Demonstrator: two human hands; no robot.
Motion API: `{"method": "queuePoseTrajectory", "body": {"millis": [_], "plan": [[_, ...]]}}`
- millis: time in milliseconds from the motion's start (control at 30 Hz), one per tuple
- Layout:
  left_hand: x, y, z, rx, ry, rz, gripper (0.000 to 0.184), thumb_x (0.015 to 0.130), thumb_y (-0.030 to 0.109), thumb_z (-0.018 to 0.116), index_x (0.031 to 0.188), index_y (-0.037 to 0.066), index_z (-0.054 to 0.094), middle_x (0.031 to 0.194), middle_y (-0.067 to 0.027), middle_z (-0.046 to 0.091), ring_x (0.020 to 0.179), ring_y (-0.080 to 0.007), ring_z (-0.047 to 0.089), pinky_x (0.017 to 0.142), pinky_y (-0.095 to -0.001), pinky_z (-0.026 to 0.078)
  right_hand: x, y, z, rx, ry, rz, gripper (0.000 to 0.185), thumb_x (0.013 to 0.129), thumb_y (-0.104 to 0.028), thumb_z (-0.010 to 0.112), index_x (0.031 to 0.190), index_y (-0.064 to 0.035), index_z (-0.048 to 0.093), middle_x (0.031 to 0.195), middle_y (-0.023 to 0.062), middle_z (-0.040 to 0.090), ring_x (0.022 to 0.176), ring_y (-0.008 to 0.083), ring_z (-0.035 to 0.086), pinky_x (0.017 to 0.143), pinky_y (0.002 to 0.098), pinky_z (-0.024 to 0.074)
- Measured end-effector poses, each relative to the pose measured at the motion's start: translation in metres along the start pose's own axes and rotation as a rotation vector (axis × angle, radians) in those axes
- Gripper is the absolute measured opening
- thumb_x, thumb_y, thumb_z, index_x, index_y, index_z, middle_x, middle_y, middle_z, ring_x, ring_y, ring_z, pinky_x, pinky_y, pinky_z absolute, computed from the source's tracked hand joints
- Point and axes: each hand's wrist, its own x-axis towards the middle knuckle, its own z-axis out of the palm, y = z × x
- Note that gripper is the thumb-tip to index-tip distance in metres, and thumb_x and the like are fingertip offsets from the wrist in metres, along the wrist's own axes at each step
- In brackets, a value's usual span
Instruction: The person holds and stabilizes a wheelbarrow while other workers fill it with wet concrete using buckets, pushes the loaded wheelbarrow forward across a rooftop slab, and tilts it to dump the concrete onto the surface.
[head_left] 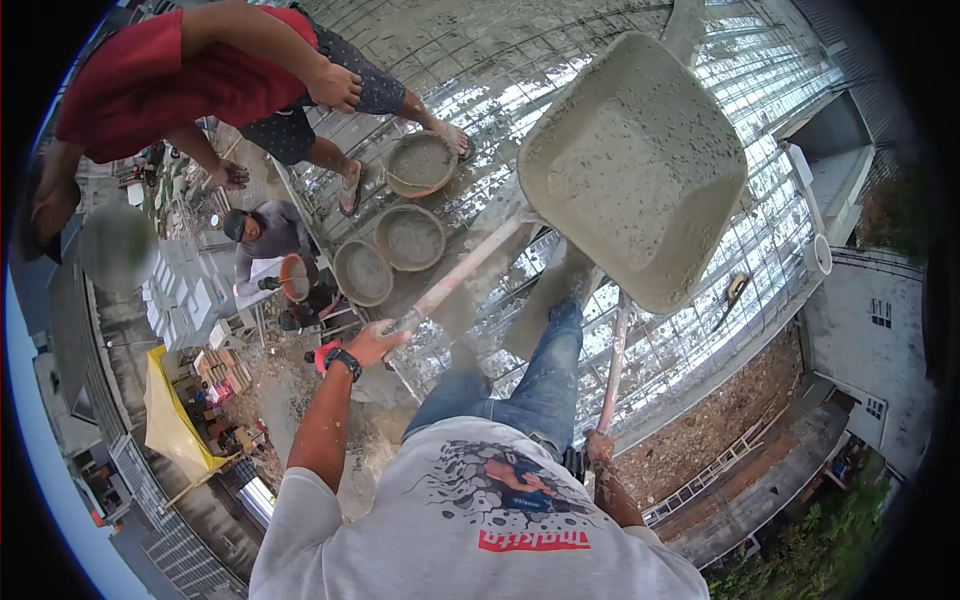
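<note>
Gripping the wheelbarrow [632,165], both hands were closed, one on each handle. The left hand [373,343] was wrapped around the end of the left handle [465,268], fingers curled in, with a dark watch [345,362] on the wrist above it. The right hand [600,447], lower and near the hip, was folded around the right handle [614,365], though how tightly its fingers met could not be told.

Ahead of the person's legs stood the wheelbarrow, its tray opening toward the camera, the inside coated with speckled wet grey mix. Beneath and around it spread a grid of metal bars [690,345] over shiny, splashed sheeting. To the left, three round tubs [410,237] of grey mix sat close together. A co-worker in a red shirt [215,85] bent over beside them, feet near the farthest tub. Lower down, another person in a dark cap [236,224] held an orange-rimmed bucket [294,277]. Farther out lay a yellow tarp [172,420] and, on the right, a ladder [712,468].
</note>
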Motion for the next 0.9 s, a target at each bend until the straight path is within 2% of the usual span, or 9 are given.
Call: {"method": "queuePoseTrajectory", "body": {"millis": [33,133,200,300,367,500,567,700,900], "plan": [[-0.007,-0.021,-0.006,0.014,-0.011,-0.016,0.035,0.086,0.040,0.067,0.095,0.007,0.059,0.072,0.0033,0.057,0.053,-0.0045,0.048,0.046,-0.0217,0.036,-0.008,0.007,0.016,0.105,-0.013,0.181,0.042,0.068,-0.034,0.069,0.082,0.0056,0.067,0.077,0.0167,0.068,0.069,0.0281,0.064,0.062,0.0390,0.0497],[-0.037,-0.065,-0.023,0.113,-0.017,-0.098,0.046,0.080,0.046,0.071,0.097,0.005,0.058,0.073,0.0019,0.058,0.056,-0.0060,0.052,0.048,-0.0229,0.041,-0.027,0.033,0.055,-0.175,-0.191,-0.187,0.037,0.073,-0.032,0.065,0.080,0.0040,0.067,0.075,0.0137,0.067,0.064,0.0266,0.063,0.058,0.0378,0.0495],[-0.047,-0.112,-0.034,0.191,-0.036,-0.161,0.054,0.076,0.051,0.073,0.100,0.004,0.058,0.075,-0.0001,0.060,0.057,-0.0082,0.055,0.050,-0.0243,0.044,-0.057,0.039,0.074,-0.180,-0.180,-0.083,0.030,0.080,-0.027,0.059,0.078,0.0016,0.068,0.070,0.0094,0.065,0.065,0.0262,0.062,0.060,0.0371,0.0501],[-0.045,-0.204,-0.047,0.484,0.086,-0.303,0.069,0.073,0.059,0.071,0.110,0.002,0.059,0.087,-0.0104,0.067,0.073,-0.0221,0.066,0.063,-0.0329,0.052,-0.049,0.098,0.119,-0.281,-0.233,-0.129,0.028,0.082,-0.027,0.059,0.080,-0.0007,0.068,0.070,0.0078,0.064,0.066,0.0250,0.062,0.061,0.0367,0.0510],[-0.040,-0.280,-0.032,0.929,0.307,-0.276,0.079,0.073,0.062,0.066,0.120,-0.001,0.056,0.102,-0.0208,0.067,0.095,-0.0341,0.066,0.081,-0.0410,0.052,-0.046,0.130,0.149,-0.342,-0.273,-0.138,0.026,0.083,-0.026,0.058,0.081,-0.0021,0.067,0.070,0.0068,0.064,0.066,0.0242,0.062,0.061,0.0364,0.0516],[-0.040,-0.308,-0.025,0.912,-0.042,-0.666,0.094,0.079,0.063,0.055,0.135,-0.011,0.035,0.128,-0.0318,0.050,0.119,-0.0381,0.052,0.100,-0.0417,0.042,-0.037,0.178,0.203,-0.448,-0.339,-0.159,0.023,0.085,-0.025,0.057,0.084,-0.0051,0.067,0.069,0.0048,0.062,0.067,0.0226,0.063,0.061,0.0359,0.0528],[-0.039,-0.333,-0.016,0.779,-0.045,-0.730,0.089,0.081,0.064,0.052,0.132,-0.009,0.042,0.127,-0.0300,0.052,0.118,-0.0378,0.053,0.100,-0.0413,0.043,-0.030,0.201,0.227,-0.508,-0.364,-0.177,0.021,0.086,-0.025,0.056,0.085,-0.0066,0.067,0.069,0.0038,0.062,0.067,0.0218,0.063,0.062,0.0356,0.0535],[-0.035,-0.331,0.004,0.945,-0.041,-0.708,0.078,0.083,0.061,0.051,0.123,-0.006,0.054,0.122,-0.0269,0.057,0.117,-0.0344,0.055,0.098,-0.0392,0.044,0.011,0.269,0.299,-0.648,-0.388,-0.279,0.018,0.088,-0.024,0.055,0.087,-0.0096,0.067,0.069,0.0017,0.061,0.068,0.0202,0.063,0.062,0.0351,0.0547],[-0.012,-0.371,0.002,0.874,-0.012,-0.722,0.074,0.078,0.053,0.058,0.123,-0.006,0.052,0.123,-0.0271,0.056,0.117,-0.0360,0.055,0.099,-0.0406,0.044,0.007,0.242,0.284,-0.567,-0.330,-0.244,0.020,0.084,-0.030,0.059,0.080,-0.0103,0.064,0.068,0.0030,0.060,0.065,0.0206,0.061,0.058,0.0367,0.0518]]}}
